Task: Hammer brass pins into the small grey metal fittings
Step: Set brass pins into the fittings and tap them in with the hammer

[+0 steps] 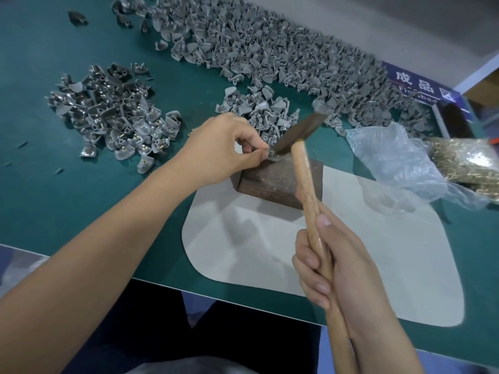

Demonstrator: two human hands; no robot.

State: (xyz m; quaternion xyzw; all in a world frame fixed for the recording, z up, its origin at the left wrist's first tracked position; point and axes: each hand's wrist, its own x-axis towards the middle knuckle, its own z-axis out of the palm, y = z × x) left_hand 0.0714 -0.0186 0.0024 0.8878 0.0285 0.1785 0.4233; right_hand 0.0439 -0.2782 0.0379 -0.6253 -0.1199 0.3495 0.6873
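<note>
My left hand (226, 147) pinches a small grey fitting (272, 157) on the far top edge of a rusty brown metal block (280, 182). My right hand (332, 263) grips the wooden handle of a hammer (299, 136). The hammer's dark head lies right against the fitting, slightly blurred. A pin in the fitting cannot be made out.
A long heap of plain grey fittings (270, 47) runs along the back of the green table. A pile of fittings with brass pins (113, 114) lies at the left. Brass pins in a clear plastic bag (464, 163) sit at the right. A white mat (324, 247) lies under the block.
</note>
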